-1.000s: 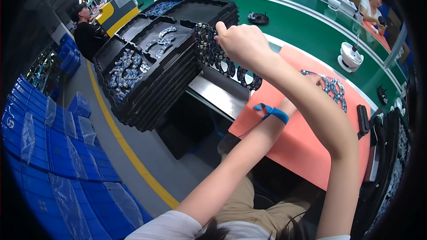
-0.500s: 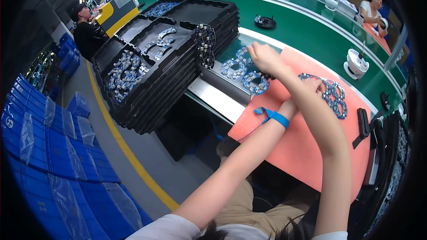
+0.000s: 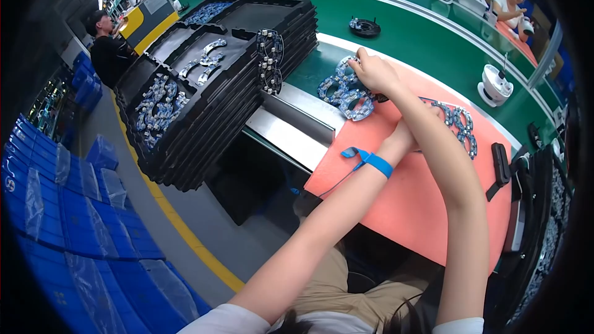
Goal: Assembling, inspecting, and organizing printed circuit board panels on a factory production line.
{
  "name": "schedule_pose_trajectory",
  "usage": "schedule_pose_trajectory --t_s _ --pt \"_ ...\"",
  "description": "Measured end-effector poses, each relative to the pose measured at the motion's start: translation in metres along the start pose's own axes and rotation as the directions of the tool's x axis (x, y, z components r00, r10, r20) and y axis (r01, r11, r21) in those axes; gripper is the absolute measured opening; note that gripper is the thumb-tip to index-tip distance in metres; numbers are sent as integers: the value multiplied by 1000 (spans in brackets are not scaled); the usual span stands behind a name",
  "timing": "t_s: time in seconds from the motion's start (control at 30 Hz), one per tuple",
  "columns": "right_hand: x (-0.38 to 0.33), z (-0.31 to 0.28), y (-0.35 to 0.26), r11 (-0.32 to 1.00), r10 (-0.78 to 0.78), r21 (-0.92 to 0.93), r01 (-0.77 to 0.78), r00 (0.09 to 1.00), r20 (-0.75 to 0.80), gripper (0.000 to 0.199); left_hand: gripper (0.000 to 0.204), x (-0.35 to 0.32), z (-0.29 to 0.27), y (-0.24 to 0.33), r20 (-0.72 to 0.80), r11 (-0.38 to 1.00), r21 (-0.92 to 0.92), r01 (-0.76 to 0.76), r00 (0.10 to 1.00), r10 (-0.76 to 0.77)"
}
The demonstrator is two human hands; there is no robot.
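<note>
My forearms cross, the right one over the left. With its fingers pinched, my right hand grips the upper end of a blue panel of ring-shaped circuit boards beside the mat's far left edge. My left hand, below a blue wrist strap, reaches under the right forearm toward a second blue circuit board panel on the pink mat. The forearm covers most of its fingers, so their grip is hidden.
Stacked black trays with loose boards stand at left; another board panel leans on them. Across the green conveyor are a round black part and a white device. A black tool lies at the mat's right.
The panel under my right hand has shifted right, closer to the mat. My left hand's fingers, partly visible before, are now mostly behind the right forearm. The whole view has shifted slightly.
</note>
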State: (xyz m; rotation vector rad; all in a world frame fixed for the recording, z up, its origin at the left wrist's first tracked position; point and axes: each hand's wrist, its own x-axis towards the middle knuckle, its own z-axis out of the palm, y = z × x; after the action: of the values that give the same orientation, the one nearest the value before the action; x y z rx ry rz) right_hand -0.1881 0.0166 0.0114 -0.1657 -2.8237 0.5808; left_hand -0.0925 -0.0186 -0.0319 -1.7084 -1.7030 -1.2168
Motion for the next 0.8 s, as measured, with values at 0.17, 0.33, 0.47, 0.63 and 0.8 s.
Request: schedule_pose_trajectory --t_s 0.17,0.33,0.47,0.63,0.8 --pt "-7 1 -9 934 -202 -323 152 971 -128 33 20 1 6 -6 110 961 -191 198 978 -180" --pt "-13 -11 -84 857 -199 453 248 968 -154 40 7 6 2 6 150 881 -270 388 921 -360" --pt "-16 -15 -151 766 -199 546 339 933 -301 46 11 10 1 6 182 863 -237 447 893 -413" --pt "0 12 -145 739 -115 595 317 929 -352 32 12 9 -4 8 184 870 -228 437 897 -403" --pt "18 47 -94 538 142 830 -151 986 88 36 10 10 0 12 213 870 -226 438 894 -395"
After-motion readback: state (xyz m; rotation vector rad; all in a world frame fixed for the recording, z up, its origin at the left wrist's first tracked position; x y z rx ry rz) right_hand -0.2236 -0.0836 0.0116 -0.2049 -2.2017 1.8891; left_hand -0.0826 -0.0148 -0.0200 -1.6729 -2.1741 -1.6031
